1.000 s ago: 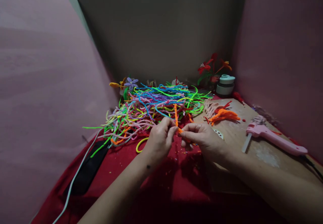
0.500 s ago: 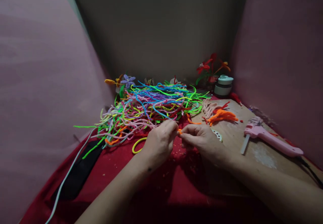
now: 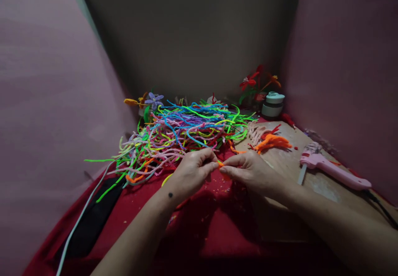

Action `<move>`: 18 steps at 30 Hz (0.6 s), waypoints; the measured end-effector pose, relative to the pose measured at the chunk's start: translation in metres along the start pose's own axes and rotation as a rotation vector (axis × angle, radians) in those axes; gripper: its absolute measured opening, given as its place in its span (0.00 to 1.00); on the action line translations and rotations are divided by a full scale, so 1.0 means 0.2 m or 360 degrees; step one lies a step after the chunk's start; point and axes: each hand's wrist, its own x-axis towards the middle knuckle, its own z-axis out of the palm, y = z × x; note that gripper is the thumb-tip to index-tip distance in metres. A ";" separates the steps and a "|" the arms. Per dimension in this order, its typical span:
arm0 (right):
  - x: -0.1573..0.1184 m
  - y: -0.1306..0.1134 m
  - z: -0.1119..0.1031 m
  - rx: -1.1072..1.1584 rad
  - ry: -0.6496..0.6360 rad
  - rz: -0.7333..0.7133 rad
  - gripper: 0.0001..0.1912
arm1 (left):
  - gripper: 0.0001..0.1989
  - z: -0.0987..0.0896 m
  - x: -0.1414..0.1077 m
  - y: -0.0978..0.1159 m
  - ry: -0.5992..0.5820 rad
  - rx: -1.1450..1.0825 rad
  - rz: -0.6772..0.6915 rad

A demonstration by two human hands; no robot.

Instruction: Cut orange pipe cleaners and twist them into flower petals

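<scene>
Between my fingertips is a short orange pipe cleaner (image 3: 220, 164), pinched from both sides above the red cloth. My left hand (image 3: 196, 167) is closed on its left end, thumb against forefinger. From the right, my right hand (image 3: 248, 169) grips the same piece close by, so the fingertips nearly meet. Most of the piece is hidden by the fingers. Just beyond my hands lies a tangled heap of colourful pipe cleaners (image 3: 186, 128). Part of a yellow ring (image 3: 167, 179) shows beside my left wrist.
On the right a brown board (image 3: 280, 176) carries a pink glue gun (image 3: 338, 172) and bent orange pipe cleaners (image 3: 270, 142). A lidded jar (image 3: 273, 104) and pipe-cleaner flowers (image 3: 250, 81) stand at the back. A white cable (image 3: 83, 213) crosses a black strip (image 3: 93, 222) at left.
My left hand has turned, so its thumb and forefinger now show more plainly at the orange piece. The yellow ring is more covered by my left arm. The view has shifted slightly.
</scene>
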 end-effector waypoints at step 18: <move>0.04 0.05 0.11 0.1119 -0.0006 0.0461 0.15 | 0.07 0.06 0.07 -0.11 0.0214 -0.0310 -0.0013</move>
